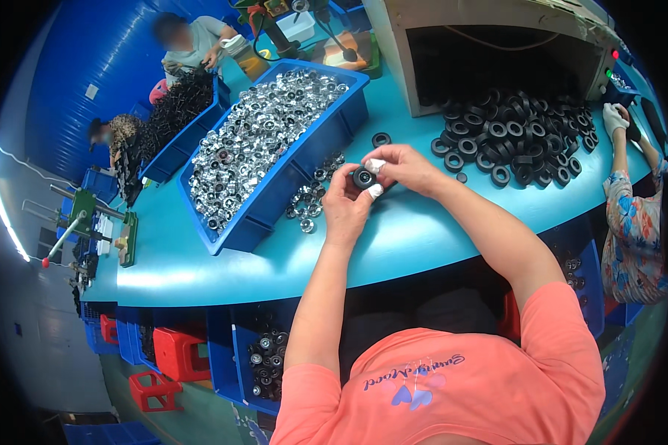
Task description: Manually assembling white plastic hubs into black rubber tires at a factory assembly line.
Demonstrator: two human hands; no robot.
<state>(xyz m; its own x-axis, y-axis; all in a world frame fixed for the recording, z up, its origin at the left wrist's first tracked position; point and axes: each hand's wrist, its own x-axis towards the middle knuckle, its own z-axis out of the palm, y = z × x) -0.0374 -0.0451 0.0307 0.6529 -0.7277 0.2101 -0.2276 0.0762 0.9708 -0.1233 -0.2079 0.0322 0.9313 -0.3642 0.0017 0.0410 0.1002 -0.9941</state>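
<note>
A small wheel [364, 177], a black ring around a shiny hub, is held over the table between my two hands. My left hand [344, 215] is closed around its near left side, with white wrapping on the thumb tip. From the right, my right hand [410, 169] pinches the wheel's upper edge, a white-wrapped fingertip against it. Just beyond them a single black ring [381, 139] lies on the table. Several loose clear and silver hubs [306, 202] are scattered left of my left hand.
A blue bin [237, 236] heaped with shiny hubs stands at left. Black rings [501, 132] are piled at right before a box-like machine [395, 55]. A co-worker's gloved hand [614, 119] is at far right. A green hand press [85, 211] stands far left; two people work beyond.
</note>
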